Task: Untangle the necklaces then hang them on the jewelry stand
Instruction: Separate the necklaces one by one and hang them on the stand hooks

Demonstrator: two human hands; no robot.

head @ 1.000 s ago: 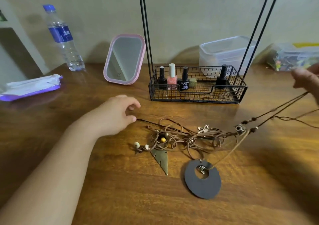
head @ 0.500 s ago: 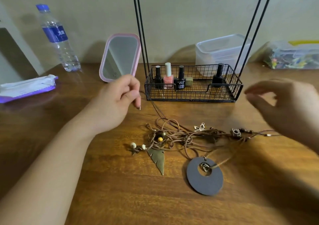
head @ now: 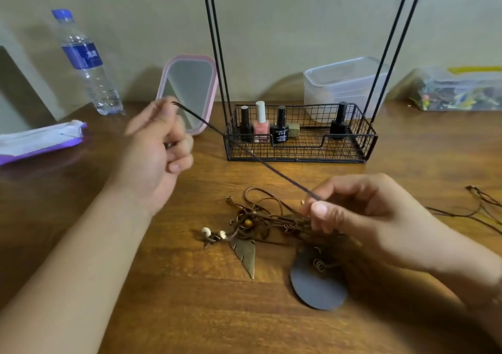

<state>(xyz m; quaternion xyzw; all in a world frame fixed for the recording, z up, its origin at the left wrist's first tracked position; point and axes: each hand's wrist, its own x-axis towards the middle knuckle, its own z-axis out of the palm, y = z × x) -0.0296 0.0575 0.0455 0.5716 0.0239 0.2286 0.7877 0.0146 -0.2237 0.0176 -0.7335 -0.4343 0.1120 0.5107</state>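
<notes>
In the head view the untangling step is under way: the left hand (head: 160, 147), at centre left, pinches the end of a dark cord (head: 244, 150) between thumb and curled fingers, and the cord runs taut down to the right hand (head: 361, 212), at lower right, whose fingertips pinch it just above the tangle of necklaces (head: 260, 218) on the table (head: 163, 313). The jewelry stand (head: 298, 136), upper centre, carries no necklace in the part that shows. The next move probably calls for drawing this cord free of the knot without tightening it.
</notes>
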